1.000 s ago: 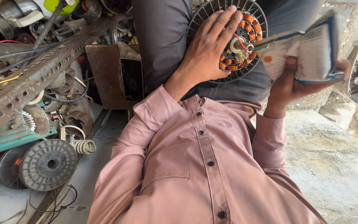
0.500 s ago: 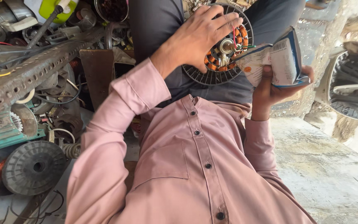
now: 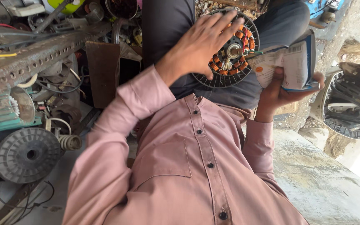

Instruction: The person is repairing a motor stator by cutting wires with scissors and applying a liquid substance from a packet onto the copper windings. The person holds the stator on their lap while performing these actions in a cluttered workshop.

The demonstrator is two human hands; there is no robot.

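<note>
Left hand (image 3: 201,46) has slid up-frame, now flat, fingers spread over the round copper-wound fan stator (image 3: 230,52); right hand (image 3: 282,89) grips the white-and-blue booklet (image 3: 290,62).

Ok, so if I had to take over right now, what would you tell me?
Left hand: open, laid flat on the round fan stator, fingers spread over its copper coils.
Right hand: closed around a white and blue packet, held up beside the stator.
Where things are: the stator lies on the grey-trousered lap. A grey round disc and a perforated metal bar are off to the left among loose wires.
Done: the stator is out in the open, with its coils wound.
Left: the packet is not put down, and no tool is in either hand.
</note>
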